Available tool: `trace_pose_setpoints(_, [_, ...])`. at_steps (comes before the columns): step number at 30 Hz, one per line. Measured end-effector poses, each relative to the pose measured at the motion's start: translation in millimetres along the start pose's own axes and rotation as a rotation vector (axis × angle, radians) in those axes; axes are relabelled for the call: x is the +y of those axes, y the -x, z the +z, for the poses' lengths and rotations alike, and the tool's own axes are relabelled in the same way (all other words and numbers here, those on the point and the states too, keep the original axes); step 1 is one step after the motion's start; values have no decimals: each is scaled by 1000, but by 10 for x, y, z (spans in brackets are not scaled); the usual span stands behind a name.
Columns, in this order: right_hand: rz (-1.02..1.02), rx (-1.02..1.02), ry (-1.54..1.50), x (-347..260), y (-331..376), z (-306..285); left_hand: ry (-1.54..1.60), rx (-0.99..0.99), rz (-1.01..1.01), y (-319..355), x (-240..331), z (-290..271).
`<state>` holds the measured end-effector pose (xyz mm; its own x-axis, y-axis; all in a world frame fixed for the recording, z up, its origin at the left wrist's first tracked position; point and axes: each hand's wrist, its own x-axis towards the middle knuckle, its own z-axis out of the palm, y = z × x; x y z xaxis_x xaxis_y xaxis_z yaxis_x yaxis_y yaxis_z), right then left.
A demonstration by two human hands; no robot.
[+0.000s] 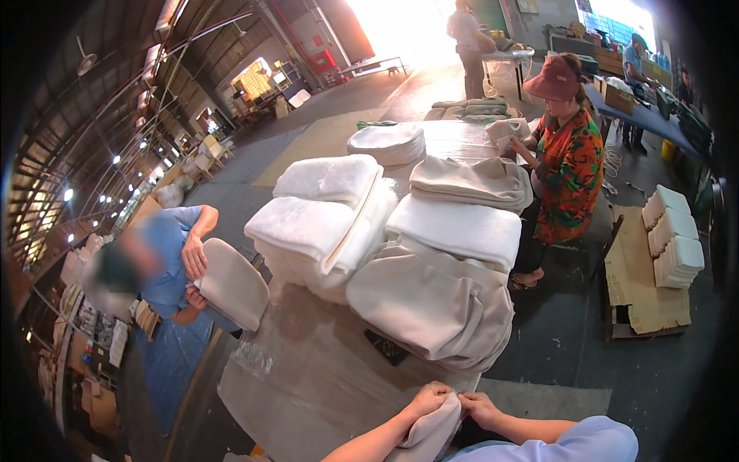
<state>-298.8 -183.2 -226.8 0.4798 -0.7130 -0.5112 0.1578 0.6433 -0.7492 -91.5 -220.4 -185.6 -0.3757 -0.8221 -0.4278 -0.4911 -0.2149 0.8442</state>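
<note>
At the near edge of the table, my left hand (431,399) grips a beige fabric cover (428,433) by its upper edge. My right hand (479,410) is closed at the same edge, its fingertips close beside the left ones. The cover hangs down toward my lap, its lower part cut off by the picture's edge. Just beyond my hands lies a pile of similar beige covers (419,296). Behind that pile rests a folded white pad (458,229), with more folded beige covers (466,183) farther back. Tall stacks of fluffy white padding (308,223) stand to their left.
A plastic-covered table (296,377) carries the piles, and a small dark item (385,346) lies by the covers. At left a co-worker (165,254) handles a beige cushion (235,283). Another person (570,154) stands at right, near a pallet (643,296) with white stacks (677,235).
</note>
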Motion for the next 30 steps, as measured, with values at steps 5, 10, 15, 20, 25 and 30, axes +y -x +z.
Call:
trace_pose_setpoints(5, [10, 31, -48, 115, -118, -55, -63, -23, 27, -187, -50, -56])
trace_pose_setpoints(10, [47, 93, 43, 195, -105, 31, -84, -68, -39, -229, -272, -55])
trace_pose_setpoints(15, [246, 116, 189, 122, -153, 9, 116, -135, -149, -260, -383, -54])
trace_pose_setpoints(20, [232, 82, 181, 71, -112, 88, 274, -137, -264, -213, -477, -21])
trace_pose_setpoints(25, [16, 133, 323, 163, 144, 59, -30, -176, 105, -237, -327, 6])
trace_pose_setpoints(30, [21, 244, 185, 230, 385, 104, -42, -206, 174, -275, -222, 124])
